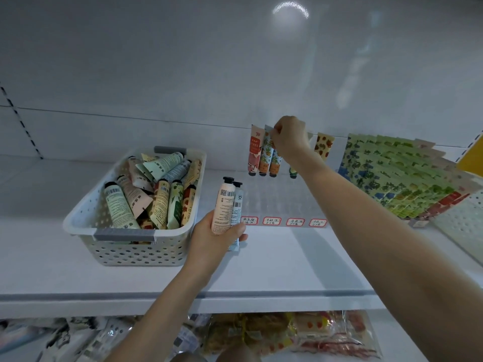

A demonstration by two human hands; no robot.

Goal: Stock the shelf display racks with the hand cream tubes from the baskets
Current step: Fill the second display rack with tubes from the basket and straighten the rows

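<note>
A white perforated basket [136, 253] on the shelf holds several hand cream tubes [156, 192]. My left hand [214, 241] grips two tubes upright, a peach one [223, 207] and a pale blue one [237, 205], caps up. My right hand [288, 138] reaches to the back of a clear display rack [282, 205] and pinches the top edge of a floral tube [266, 152] standing cap down. A pink tube [254, 150] stands to its left, another floral tube [275, 163] to its right, and a leaf-patterned tube [324, 145] further right.
Red-bordered labels [283, 221] line the rack's front. A full rack of green and blue floral tubes [400, 178] fills the right. A second white perforated basket [462, 226] stands at the far right. Packaged goods [287, 333] lie on the shelf below.
</note>
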